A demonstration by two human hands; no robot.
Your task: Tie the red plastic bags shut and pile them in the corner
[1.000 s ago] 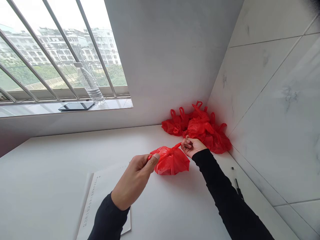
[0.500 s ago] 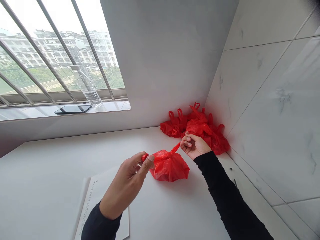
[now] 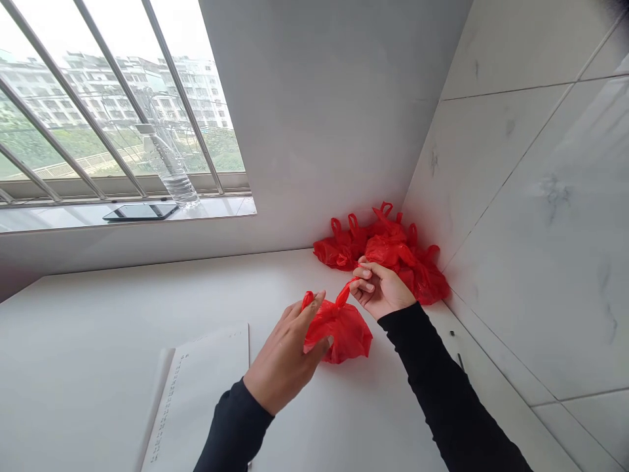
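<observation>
A red plastic bag [image 3: 344, 334], knotted at its top, sits on the white table [image 3: 393, 406]. My right hand [image 3: 376, 288] pinches one of its handles, drawn up and to the right from the knot. Over the bag's left side is my left hand [image 3: 292, 347], fingers stretched and thumb spread away from them. The bag's other handle [image 3: 307, 299] loops up by the left fingertips, partly hidden behind them. The left hand covers part of the bag.
Several red plastic bags [image 3: 388, 246] are piled in the corner, just behind my right hand. An open notebook [image 3: 211, 380] lies left of my left hand. On the windowsill [image 3: 226, 206] are a clear water bottle [image 3: 170, 167] and a dark flat device [image 3: 141, 212].
My left hand has moved right and opened, letting go of the left handle, which now stands as a loop. My right hand keeps its pinch, almost in place.
</observation>
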